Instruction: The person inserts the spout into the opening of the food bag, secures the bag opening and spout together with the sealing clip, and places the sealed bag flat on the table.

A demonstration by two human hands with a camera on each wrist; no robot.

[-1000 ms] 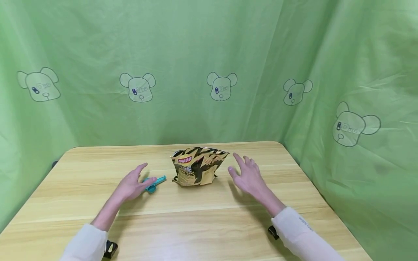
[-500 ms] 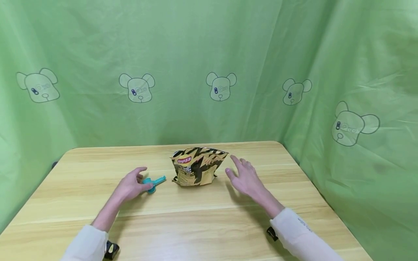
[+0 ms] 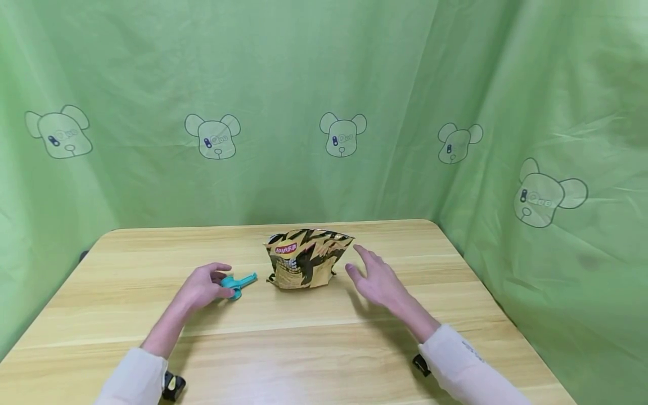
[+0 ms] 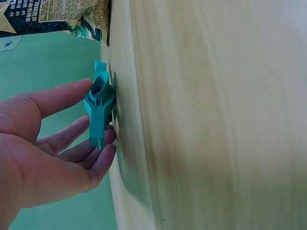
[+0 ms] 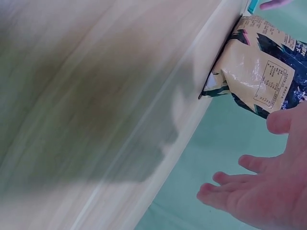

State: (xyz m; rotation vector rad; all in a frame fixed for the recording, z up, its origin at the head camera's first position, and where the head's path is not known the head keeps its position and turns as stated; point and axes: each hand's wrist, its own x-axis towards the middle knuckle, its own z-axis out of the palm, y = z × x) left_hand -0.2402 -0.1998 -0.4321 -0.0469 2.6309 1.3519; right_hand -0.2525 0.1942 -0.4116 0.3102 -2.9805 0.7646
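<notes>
A teal plastic bag clip with a round spout [image 3: 238, 286] lies on the table left of the chip bag. My left hand [image 3: 201, 287] is at its left end; in the left wrist view the thumb meets the teal bag clip [image 4: 100, 103] on one side and curled fingers [image 4: 79, 148] lie on the other. The gold-and-black Lay's chip bag [image 3: 306, 261] stands upright mid-table, its top edge wide. To its right, my right hand [image 3: 377, 281] hovers with fingers extended and holds nothing. In the right wrist view those fingers are apart from the chip bag [image 5: 268, 67].
A light wood table [image 3: 283, 349] with rounded far corners carries everything. Green curtains [image 3: 283, 185] printed with bear heads hang behind it and along both sides. Black wrist-camera mounts [image 3: 174, 387] show beneath the white sleeves.
My left fingers have curled in and the thumb has closed toward the teal clip. My right hand has drifted slightly left and down, nearer the chip bag. Bag and clip stay in place.
</notes>
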